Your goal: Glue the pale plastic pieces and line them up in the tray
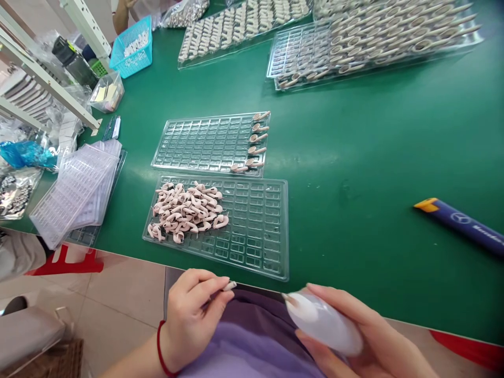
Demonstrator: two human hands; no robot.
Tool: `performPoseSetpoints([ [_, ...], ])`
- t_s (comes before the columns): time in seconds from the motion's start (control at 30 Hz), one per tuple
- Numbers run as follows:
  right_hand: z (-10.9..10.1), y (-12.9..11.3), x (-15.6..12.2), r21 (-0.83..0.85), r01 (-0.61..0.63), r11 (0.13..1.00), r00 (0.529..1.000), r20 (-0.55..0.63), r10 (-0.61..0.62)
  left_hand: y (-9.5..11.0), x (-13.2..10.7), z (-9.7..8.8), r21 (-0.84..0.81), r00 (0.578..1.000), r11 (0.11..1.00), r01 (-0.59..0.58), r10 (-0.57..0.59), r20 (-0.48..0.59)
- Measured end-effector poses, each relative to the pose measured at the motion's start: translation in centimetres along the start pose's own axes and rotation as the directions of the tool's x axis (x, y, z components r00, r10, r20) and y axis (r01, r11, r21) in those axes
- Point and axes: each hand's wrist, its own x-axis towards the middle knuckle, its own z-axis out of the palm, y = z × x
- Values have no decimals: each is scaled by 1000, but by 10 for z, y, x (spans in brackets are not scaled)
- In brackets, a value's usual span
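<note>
My left hand, a red cord at its wrist, pinches a small beige earbud shell between thumb and fingers near the table's front edge. Most of that shell is hidden by the fingertips. In my right hand lies a translucent white squeeze bottle, its narrow tip pointing left toward the shell but apart from it. Just beyond my hands, a clear plastic tray carries a heap of pinkish-beige earbud shells. Behind it, another clear tray has several similar parts along its right side.
Filled trays of beige parts stand at the back. A blue basket and a clear box are at the back left, beside a metal rack post. Stacked trays overhang the left edge. A dark blue tube-shaped package lies right.
</note>
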Motion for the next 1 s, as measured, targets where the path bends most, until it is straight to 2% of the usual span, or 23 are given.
performPoseSetpoints([
  [0.03,2,-2,1,26,6,1000,1000,3,-6,2,-3,2,-93,993,989,112,-109,42],
  [0.07,6,-3,2,49,26,998,1000,7,-27,3,-7,4,-184,964,948,259,-243,104],
  [0.1,10,-5,5,63,63,996,998,10,-63,4,-9,7,-267,903,865,426,-388,184],
  [0.17,19,-8,10,44,155,987,988,-7,-155,4,-13,14,-386,712,599,702,-607,353],
  [0.2,23,-10,12,17,202,979,979,-25,-201,3,-14,17,-429,624,461,776,-659,421],
  [0.23,27,-11,15,-19,245,969,968,-43,-246,2,-14,20,-469,565,351,811,-678,470],
  [0.27,30,-12,17,-60,280,958,957,-56,-283,1,-14,23,-504,534,272,820,-681,501],
  [0.37,36,-14,20,-165,334,928,937,-46,-345,0,-10,29,-568,511,171,805,-686,519],
  [0.53,40,-11,18,-204,342,917,936,-14,-352,2,-5,31,-590,488,107,800,-688,538],
  [0.77,42,-7,13,-202,310,929,947,-27,-321,1,-9,35,-604,499,96,791,-673,546],
  [1.0,42,-8,14,-189,286,939,953,-51,-300,7,-4,40,-625,491,90,775,-709,507],
])
